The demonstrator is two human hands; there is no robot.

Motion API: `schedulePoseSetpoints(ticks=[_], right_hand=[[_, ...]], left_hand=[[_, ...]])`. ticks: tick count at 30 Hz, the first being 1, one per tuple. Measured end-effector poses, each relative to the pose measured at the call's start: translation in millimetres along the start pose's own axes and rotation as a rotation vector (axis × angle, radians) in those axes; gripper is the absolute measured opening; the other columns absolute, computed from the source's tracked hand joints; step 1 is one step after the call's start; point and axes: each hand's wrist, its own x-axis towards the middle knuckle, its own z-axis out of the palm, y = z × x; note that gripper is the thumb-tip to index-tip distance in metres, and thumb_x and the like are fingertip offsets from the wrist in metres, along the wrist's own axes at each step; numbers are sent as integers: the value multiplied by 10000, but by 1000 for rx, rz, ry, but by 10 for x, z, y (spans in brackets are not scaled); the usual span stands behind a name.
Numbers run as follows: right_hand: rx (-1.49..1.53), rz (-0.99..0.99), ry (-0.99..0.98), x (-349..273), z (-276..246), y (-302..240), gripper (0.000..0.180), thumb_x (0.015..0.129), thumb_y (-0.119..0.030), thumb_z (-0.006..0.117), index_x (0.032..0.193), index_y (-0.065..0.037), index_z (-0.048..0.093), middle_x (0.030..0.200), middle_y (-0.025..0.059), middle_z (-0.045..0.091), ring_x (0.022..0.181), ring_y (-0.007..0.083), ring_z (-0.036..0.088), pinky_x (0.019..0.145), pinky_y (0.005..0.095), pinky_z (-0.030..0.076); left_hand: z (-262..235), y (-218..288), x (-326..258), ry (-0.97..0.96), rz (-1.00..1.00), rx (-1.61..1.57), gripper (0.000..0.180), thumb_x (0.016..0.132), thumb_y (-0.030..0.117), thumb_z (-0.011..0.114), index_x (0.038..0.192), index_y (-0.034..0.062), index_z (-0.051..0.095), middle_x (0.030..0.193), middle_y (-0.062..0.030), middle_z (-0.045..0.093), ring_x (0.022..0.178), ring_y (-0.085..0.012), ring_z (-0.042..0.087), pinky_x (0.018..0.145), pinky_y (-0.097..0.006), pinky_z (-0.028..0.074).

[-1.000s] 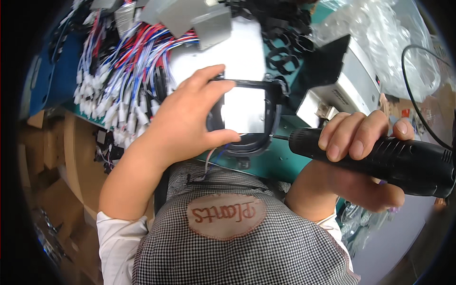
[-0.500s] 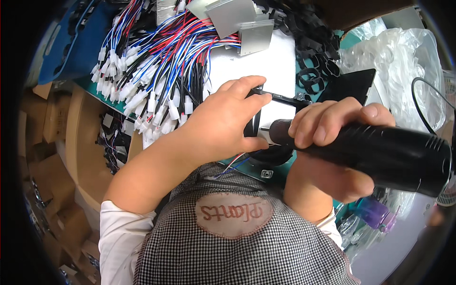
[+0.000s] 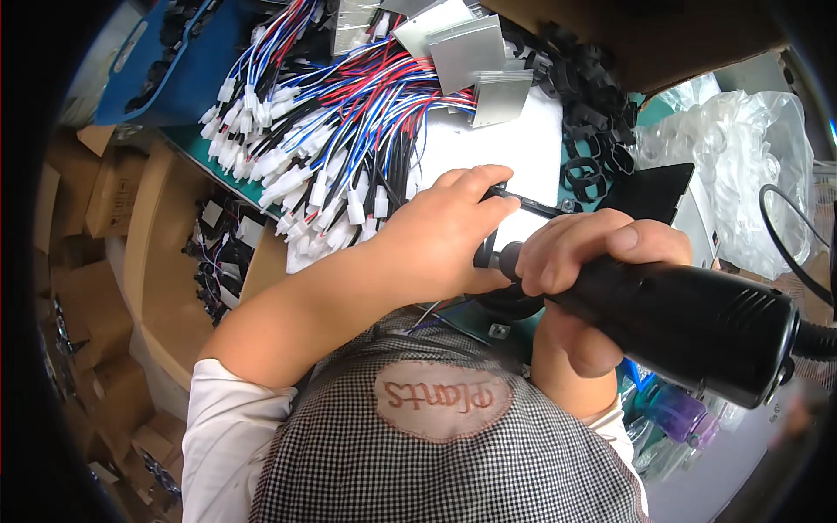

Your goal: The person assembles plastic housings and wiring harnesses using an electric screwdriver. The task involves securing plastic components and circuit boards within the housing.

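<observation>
My right hand [image 3: 602,253] is wrapped round a thick black electric screwdriver [image 3: 697,322] lying nearly level, its cord leaving the back end at the right. The tool's narrow nose points left, close to the fingers of my left hand [image 3: 432,240]. Between thumb and fingers, my left hand grips a black frame-like part [image 3: 538,206]; much of it is hidden by both hands. Where the bit meets the part cannot be made out. A dark round piece [image 3: 510,303] and thin wires lie under the hands, by the apron.
Bundled wires with white connectors [image 3: 318,187] cover the table's left side. Metal plates [image 3: 468,54] rest on a white foam sheet [image 3: 545,139]. Black straps [image 3: 586,166] and a clear plastic bag [image 3: 741,166] lie right. A blue bin [image 3: 179,83] stands far left.
The screwdriver's back end has swung down and toward me, and its nose has shifted left, closer to my left hand. The whole view has moved slightly. Both grips stay the same.
</observation>
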Motion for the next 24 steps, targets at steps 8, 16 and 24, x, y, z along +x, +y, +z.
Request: schedulePoseSetpoints(ticks=[8,16,24], right_hand=[[332,-100,313,-39,-18,-136,726,750,-423,758,1237,-37,382,802,119,557,619,229,578,533,342,499],[373,-194,327,-107,-330,-601,694,751,-443,744,1177,-9,410,774,67,518,566,169,531,519,289,442],[338,-174,386,-231,-434,-471,683,766,-461,718,1176,-2,421,767,74,515,549,170,528,517,293,447]], left_hand=[[-5,28,-93,120,37,3,678,583,296,812,1162,50,560,1329,-176,417,1183,-377,439,973,-439,401],[-1016,-429,-1127,697,-117,43,655,644,343,769,1195,52,567,1339,-144,421,1157,-238,484,965,-366,405],[-766,-1767,-3281,1403,-1157,-679,452,826,412,675,1097,60,597,969,-66,607,850,-153,582,722,-273,505]])
